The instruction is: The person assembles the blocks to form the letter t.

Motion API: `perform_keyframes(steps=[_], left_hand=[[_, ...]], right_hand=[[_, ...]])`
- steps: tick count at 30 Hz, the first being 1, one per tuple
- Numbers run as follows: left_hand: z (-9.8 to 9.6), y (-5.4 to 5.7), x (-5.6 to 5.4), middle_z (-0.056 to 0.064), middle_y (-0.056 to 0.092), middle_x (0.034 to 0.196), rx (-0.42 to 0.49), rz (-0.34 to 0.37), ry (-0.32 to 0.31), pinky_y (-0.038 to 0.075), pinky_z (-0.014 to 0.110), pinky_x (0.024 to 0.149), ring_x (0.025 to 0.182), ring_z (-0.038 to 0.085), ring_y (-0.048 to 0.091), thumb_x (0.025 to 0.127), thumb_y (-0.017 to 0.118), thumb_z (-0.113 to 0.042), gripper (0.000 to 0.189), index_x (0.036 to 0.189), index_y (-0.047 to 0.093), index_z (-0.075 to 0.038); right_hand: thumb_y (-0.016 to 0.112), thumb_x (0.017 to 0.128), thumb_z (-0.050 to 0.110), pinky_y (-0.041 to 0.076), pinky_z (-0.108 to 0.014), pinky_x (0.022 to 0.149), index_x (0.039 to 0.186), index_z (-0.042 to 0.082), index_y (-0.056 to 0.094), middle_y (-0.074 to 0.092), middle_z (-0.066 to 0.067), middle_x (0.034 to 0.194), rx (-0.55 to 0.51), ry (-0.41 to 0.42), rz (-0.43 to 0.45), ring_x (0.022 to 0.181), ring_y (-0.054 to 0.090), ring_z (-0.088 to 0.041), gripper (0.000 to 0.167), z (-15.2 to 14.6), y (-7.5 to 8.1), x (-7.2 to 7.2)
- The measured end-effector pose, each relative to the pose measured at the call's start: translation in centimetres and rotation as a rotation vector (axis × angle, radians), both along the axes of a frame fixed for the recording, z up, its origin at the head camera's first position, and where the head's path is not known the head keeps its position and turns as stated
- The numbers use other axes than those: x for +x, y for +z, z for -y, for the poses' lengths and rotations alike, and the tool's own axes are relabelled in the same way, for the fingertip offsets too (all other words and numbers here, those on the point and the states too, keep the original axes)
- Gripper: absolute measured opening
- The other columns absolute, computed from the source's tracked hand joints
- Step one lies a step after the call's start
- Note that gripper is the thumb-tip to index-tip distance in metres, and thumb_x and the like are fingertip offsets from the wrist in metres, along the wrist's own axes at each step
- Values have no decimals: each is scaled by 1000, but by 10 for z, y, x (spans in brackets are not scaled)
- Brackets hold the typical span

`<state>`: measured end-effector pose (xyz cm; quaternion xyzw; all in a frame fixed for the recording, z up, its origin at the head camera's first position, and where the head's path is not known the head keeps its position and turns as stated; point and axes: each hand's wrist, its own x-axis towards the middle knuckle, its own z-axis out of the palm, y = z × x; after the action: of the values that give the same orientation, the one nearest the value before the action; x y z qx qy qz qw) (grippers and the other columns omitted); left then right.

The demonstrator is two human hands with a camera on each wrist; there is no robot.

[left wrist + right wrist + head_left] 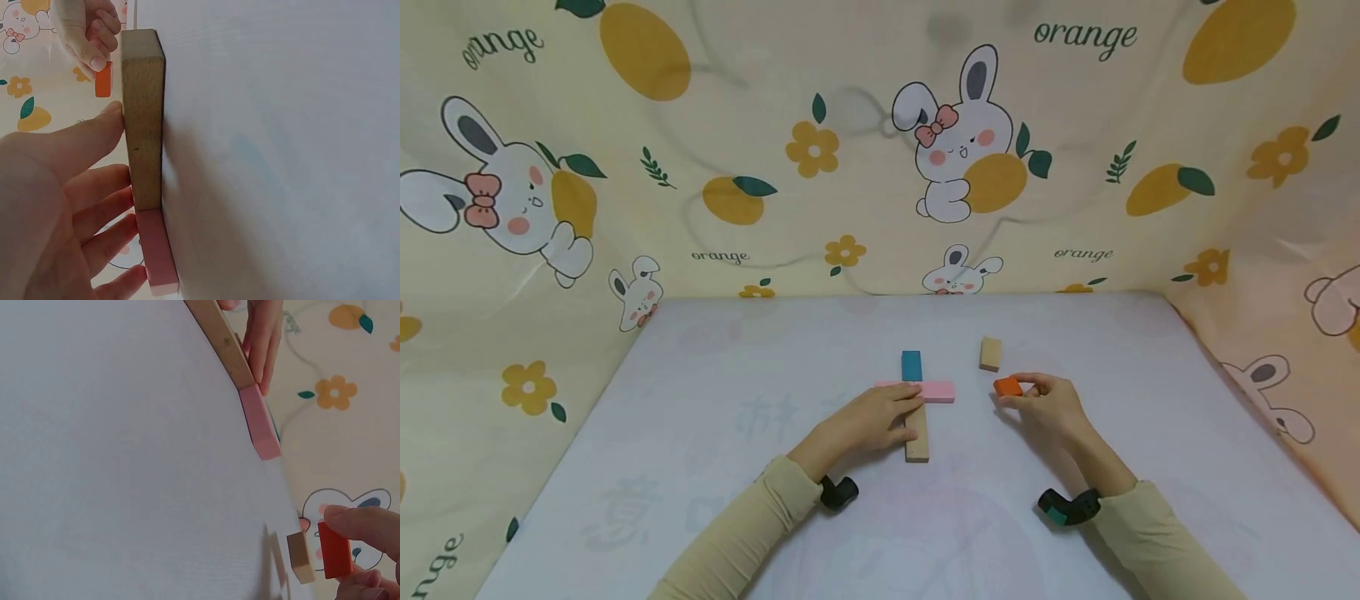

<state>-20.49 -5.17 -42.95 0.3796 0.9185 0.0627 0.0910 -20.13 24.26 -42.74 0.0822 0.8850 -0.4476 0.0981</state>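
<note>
A long wooden block point(917, 446) lies flat on the table, pointing away from the person. Across its far end is a pink block point(940, 392), and a blue block point(912, 365) sits beyond that, so the three form a cross. My left hand point(874, 415) rests on the cross, its fairly straight fingers on the pink block and its thumb point(103, 128) at the wooden one. To the right, my right hand point(1054, 406) pinches an orange block point(335, 550) between thumb and fingers, above the table.
A short wooden block point(990, 354) lies just beyond the orange one. Behind the white table point(737, 350) hangs a cloth point(865, 50) printed with rabbits and oranges, which also runs along both sides. Each wrist wears a small black camera point(1070, 506).
</note>
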Motion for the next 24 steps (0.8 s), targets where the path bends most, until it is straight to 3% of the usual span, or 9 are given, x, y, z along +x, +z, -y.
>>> perform_keyframes(steps=[24], left_hand=[[0, 0, -2, 0, 34, 159, -8, 28, 8, 30, 35, 121, 148, 17, 32, 98, 51, -41, 58, 148, 40, -14]], right_hand=[[77, 81, 25, 33, -21, 59, 130, -3, 56, 42, 6, 68, -19, 29, -13, 67, 40, -7, 60, 12, -5, 13]])
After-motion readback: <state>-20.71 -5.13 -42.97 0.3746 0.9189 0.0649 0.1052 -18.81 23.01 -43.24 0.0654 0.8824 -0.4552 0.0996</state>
